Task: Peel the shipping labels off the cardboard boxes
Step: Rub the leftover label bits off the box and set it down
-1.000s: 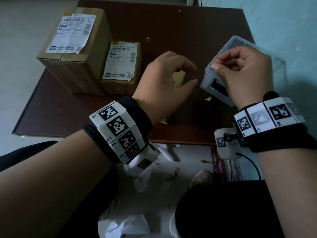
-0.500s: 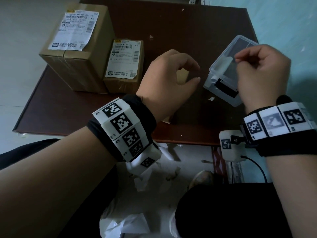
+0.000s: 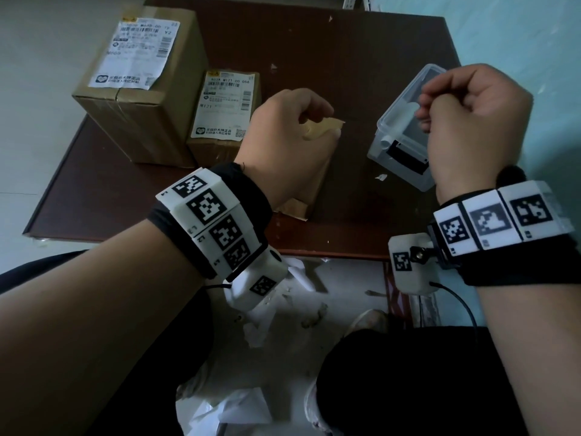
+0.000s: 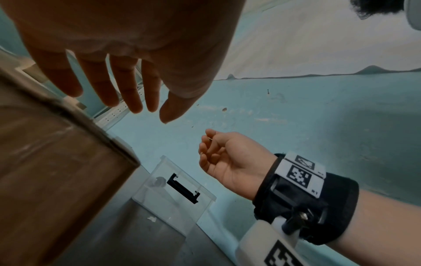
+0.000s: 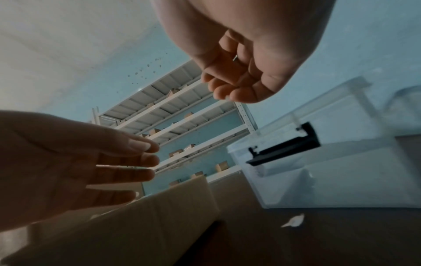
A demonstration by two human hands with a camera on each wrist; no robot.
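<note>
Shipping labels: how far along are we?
Done: the small brown cardboard box under the open left hand shows a bare top; white peeled paper lies in the clear plastic bin. In hand: the right hand is curled over that bin, contents unclear. Left: white labels on the large cardboard box and the medium cardboard box.

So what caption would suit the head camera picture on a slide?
Two hands, left and right, hover over a dark brown table holding two labelled cardboard boxes and a clear plastic bin.
</note>
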